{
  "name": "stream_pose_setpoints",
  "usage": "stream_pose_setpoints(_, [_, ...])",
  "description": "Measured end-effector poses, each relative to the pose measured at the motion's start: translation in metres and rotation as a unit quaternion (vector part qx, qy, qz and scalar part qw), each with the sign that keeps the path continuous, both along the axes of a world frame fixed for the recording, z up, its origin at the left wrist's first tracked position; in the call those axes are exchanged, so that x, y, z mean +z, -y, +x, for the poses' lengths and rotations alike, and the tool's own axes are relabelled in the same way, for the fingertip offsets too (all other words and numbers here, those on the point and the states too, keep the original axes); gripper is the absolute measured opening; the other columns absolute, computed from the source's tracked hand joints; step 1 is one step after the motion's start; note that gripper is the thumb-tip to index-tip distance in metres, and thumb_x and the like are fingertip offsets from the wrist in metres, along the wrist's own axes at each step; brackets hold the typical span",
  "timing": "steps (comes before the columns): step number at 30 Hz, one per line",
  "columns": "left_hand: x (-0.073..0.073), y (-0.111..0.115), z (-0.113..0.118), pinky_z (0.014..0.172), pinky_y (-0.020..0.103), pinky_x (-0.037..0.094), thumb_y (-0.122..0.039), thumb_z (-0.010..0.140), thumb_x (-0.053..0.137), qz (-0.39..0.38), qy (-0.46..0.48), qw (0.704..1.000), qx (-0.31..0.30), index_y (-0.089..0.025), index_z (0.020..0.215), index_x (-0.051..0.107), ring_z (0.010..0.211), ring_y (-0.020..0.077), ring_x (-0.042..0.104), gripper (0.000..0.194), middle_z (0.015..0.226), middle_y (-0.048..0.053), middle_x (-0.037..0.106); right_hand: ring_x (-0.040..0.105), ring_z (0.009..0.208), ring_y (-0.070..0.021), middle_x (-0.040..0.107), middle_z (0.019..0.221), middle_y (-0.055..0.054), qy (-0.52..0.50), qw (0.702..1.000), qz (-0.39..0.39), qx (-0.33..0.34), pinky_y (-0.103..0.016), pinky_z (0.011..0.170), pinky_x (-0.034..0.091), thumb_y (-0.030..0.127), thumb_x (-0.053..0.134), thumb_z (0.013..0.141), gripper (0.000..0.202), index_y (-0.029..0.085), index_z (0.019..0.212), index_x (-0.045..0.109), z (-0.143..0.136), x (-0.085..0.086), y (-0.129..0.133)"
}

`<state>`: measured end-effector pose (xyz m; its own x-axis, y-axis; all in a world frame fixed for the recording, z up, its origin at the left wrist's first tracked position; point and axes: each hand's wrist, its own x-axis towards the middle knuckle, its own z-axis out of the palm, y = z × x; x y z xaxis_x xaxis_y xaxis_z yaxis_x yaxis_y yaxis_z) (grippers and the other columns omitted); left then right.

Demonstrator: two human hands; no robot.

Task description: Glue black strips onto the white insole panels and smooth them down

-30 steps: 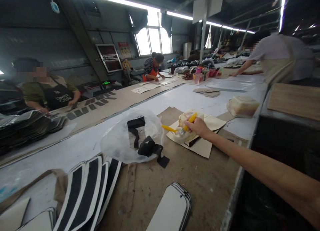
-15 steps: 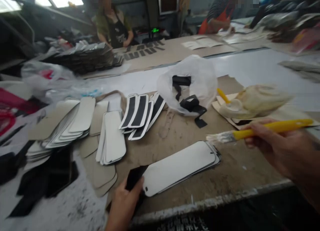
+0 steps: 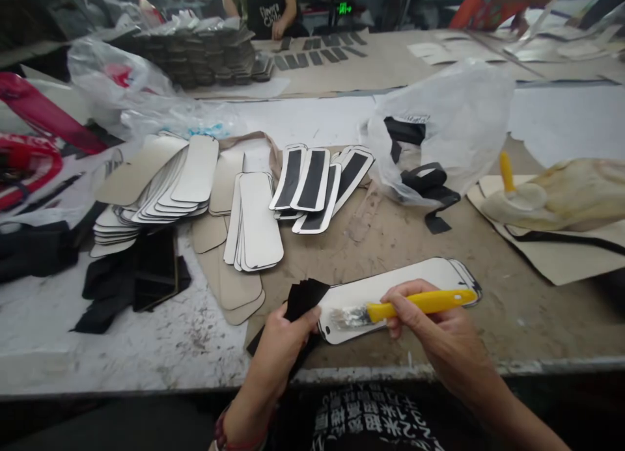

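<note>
My right hand (image 3: 430, 314) is closed around the yellow handle of a brush (image 3: 420, 302). The brush's bristles rest on the left part of the top white panel (image 3: 405, 278), which lies on a small stack near the table's front edge. Black fabric strips (image 3: 306, 297) are gripped in my left hand (image 3: 288, 337), with the thumb at the panel's left end. Beyond the stack lie several white panels with black strips (image 3: 312, 177) on them, and left of these a fanned pile of plain white panels (image 3: 258, 223).
A plastic bag (image 3: 454, 132) with black strips stands behind the stack. On the right, a glue-stained container (image 3: 561, 194) holds another yellow handle. Larger panel piles (image 3: 195, 171) and black cloth (image 3: 107, 288) lie left. Two people are across the table (image 3: 336, 112).
My right hand has brought the brush left and down onto the top panel. The view has tilted down and shifted left. My left hand still holds the black strips.
</note>
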<state>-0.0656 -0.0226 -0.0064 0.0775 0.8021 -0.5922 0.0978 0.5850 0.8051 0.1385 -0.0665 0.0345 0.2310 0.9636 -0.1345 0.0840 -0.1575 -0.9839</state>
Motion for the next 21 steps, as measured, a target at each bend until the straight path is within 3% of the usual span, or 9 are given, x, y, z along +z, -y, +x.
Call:
stream_pose_setpoints(6, [-0.005, -0.003, -0.003, 0.045, 0.021, 0.022, -0.050, 0.062, 0.070, -0.004, 0.011, 1.000, -0.015, -0.016, 0.059, 0.051, 0.046, 0.0082, 0.033, 0.039, 0.048, -0.004, 0.044, 0.059, 0.058, -0.0140, 0.060, 0.060, 0.000, 0.078, 0.997, 0.013, -0.017, -0.022, 0.052, 0.048, 0.040, 0.059, 0.084, 0.022, 0.019, 0.075, 0.061, -0.003, 0.004, 0.002])
stream_pose_setpoints(13, [0.000, -0.002, -0.003, 0.045, 0.021, 0.021, -0.047, 0.067, 0.069, 0.012, 0.023, 0.999, -0.018, -0.016, 0.059, 0.052, 0.046, 0.0083, 0.031, 0.036, 0.047, -0.006, 0.041, 0.058, 0.058, -0.0137, 0.060, 0.063, 0.000, 0.125, 0.991, 0.040, -0.003, -0.023, 0.055, 0.048, 0.035, 0.056, 0.087, 0.018, 0.021, 0.077, 0.061, -0.013, 0.002, 0.005])
stream_pose_setpoints(21, [-0.004, 0.000, -0.002, 0.045, 0.024, 0.022, -0.052, 0.062, 0.071, 0.013, -0.042, 0.999, -0.007, -0.018, 0.054, 0.054, 0.044, 0.0105, 0.030, 0.039, 0.043, -0.006, 0.039, 0.058, 0.069, -0.0167, 0.059, 0.074, -0.001, 0.300, 0.945, 0.114, -0.070, -0.029, 0.066, 0.047, 0.026, 0.057, 0.086, 0.010, 0.021, 0.077, 0.061, 0.023, 0.002, 0.014])
